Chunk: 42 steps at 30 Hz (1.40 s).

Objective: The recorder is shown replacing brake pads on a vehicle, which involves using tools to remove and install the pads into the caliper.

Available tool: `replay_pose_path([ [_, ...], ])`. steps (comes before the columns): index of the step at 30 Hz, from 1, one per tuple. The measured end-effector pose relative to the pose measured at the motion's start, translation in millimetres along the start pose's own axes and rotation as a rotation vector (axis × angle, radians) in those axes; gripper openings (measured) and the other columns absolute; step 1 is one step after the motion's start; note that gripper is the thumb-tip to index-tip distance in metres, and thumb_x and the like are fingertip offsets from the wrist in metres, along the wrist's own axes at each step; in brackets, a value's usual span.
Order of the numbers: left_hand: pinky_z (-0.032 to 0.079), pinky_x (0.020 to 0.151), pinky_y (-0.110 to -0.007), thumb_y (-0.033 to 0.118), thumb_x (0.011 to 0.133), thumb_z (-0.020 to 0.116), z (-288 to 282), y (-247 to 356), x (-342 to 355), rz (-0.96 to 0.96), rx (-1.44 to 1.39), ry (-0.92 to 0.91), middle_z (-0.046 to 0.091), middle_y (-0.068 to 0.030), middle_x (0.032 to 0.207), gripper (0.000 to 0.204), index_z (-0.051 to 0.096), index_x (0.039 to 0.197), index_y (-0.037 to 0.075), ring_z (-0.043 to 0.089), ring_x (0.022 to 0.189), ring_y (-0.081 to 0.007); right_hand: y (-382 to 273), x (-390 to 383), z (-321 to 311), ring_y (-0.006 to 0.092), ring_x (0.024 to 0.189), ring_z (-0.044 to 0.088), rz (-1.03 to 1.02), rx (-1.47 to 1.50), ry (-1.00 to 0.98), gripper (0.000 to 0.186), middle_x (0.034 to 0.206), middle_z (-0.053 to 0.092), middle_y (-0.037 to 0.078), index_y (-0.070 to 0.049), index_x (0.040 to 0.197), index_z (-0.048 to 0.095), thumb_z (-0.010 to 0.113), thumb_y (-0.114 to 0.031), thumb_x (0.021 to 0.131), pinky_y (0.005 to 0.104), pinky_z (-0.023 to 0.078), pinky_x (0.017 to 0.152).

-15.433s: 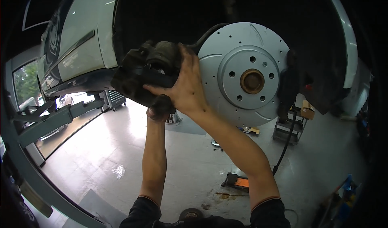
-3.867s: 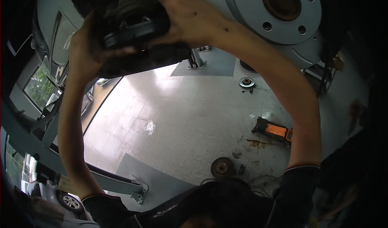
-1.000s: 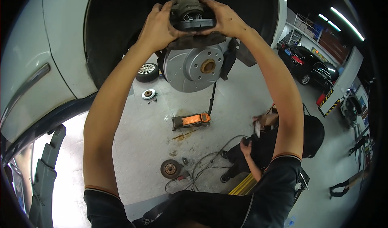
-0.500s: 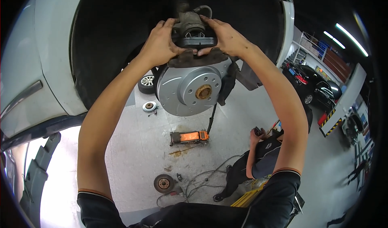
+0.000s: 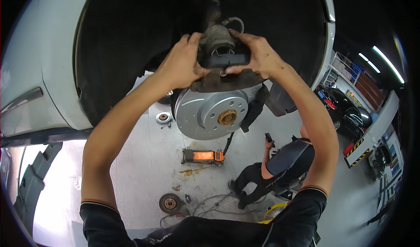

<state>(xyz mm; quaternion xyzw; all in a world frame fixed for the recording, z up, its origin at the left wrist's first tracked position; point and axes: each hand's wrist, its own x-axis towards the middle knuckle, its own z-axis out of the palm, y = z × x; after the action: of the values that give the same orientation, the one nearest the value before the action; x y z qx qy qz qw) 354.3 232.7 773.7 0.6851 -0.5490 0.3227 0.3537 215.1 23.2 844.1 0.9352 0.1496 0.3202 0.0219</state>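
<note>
A grey brake caliper (image 5: 221, 50) sits over the top edge of a drilled silver brake disc (image 5: 214, 113) inside the dark wheel arch of a raised white car (image 5: 39, 63). My left hand (image 5: 177, 65) grips the caliper's left side. On its right side my right hand (image 5: 258, 56) holds it, fingers curled over the top. A rusty bracket (image 5: 223, 80) lies just under my thumbs. A brake hose (image 5: 234, 21) loops above the caliper.
On the floor below lie an orange floor jack (image 5: 203, 156), an old rusty brake disc (image 5: 169, 203), a small round part (image 5: 163, 117) and loose cables (image 5: 210, 203). Another person (image 5: 275, 164) crouches at the lower right. Dark cars (image 5: 345, 111) stand at the far right.
The view has tilted and closed in on the wheel arch. Both hands have stayed on the caliper and brought it down onto the top of the disc.
</note>
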Motion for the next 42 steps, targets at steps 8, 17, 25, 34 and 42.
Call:
replay_pose_path([
  [8, 0.049, 0.100, -0.047, 0.021, 0.078, 0.085, 3.9, -17.1, -0.6, 0.124, 0.024, 0.039, 0.065, -0.0292, 0.114, 0.081, 0.045, 0.141, -0.009, 0.059, 0.114, -0.0438, -5.1, -2.2, -1.4, 0.0367, 0.123, 0.066, 0.055, 0.021, -0.011, 0.102, 0.129, 0.065, 0.031, 0.011, 0.145, 0.049, 0.090, -0.044, 0.070, 0.0403, 0.049, 0.107],
  [17, 0.055, 0.100, -0.041, 0.022, 0.079, 0.085, 7.9, -25.4, 2.8, 0.086, -0.080, 0.061, 0.066, -0.0252, 0.131, 0.077, 0.052, 0.143, -0.004, 0.070, 0.114, -0.0352, -4.5, -1.5, 2.6, 0.0412, 0.107, 0.071, 0.004, -0.015, 0.035, 0.106, 0.110, 0.070, 0.035, 0.015, 0.136, 0.054, 0.088, -0.059, 0.069, 0.0414, 0.055, 0.095],
  [25, 0.054, 0.104, -0.042, 0.036, 0.079, 0.090, 13.2, -32.7, 8.8, 0.092, -0.203, 0.075, 0.069, -0.0205, 0.122, 0.076, 0.056, 0.137, 0.000, 0.067, 0.119, -0.0281, -17.5, -0.8, -2.5, 0.0389, 0.114, 0.070, 0.046, -0.060, -0.010, 0.095, 0.122, 0.068, 0.032, 0.013, 0.140, 0.052, 0.089, -0.044, 0.073, 0.0398, 0.053, 0.099],
  [34, 0.055, 0.089, -0.041, 0.035, 0.073, 0.093, -8.3, -10.7, 1.2, 0.054, -0.270, 0.085, 0.071, -0.0251, 0.107, 0.073, 0.057, 0.122, -0.004, 0.072, 0.104, -0.0310, -30.5, 9.9, -12.4, 0.0374, 0.106, 0.073, 0.117, 0.003, -0.076, 0.096, 0.111, 0.071, 0.032, 0.017, 0.130, 0.058, 0.091, -0.049, 0.068, 0.0402, 0.056, 0.091],
  [42, 0.055, 0.093, -0.040, 0.029, 0.073, 0.094, 4.2, -26.4, -3.3, -0.004, -0.321, 0.047, 0.069, -0.0209, 0.115, 0.074, 0.055, 0.127, -0.003, 0.069, 0.107, -0.0289, -17.3, 15.2, -12.5, 0.0401, 0.106, 0.072, 0.110, -0.041, -0.129, 0.093, 0.110, 0.070, 0.032, 0.017, 0.134, 0.053, 0.089, -0.038, 0.067, 0.0416, 0.056, 0.092],
])
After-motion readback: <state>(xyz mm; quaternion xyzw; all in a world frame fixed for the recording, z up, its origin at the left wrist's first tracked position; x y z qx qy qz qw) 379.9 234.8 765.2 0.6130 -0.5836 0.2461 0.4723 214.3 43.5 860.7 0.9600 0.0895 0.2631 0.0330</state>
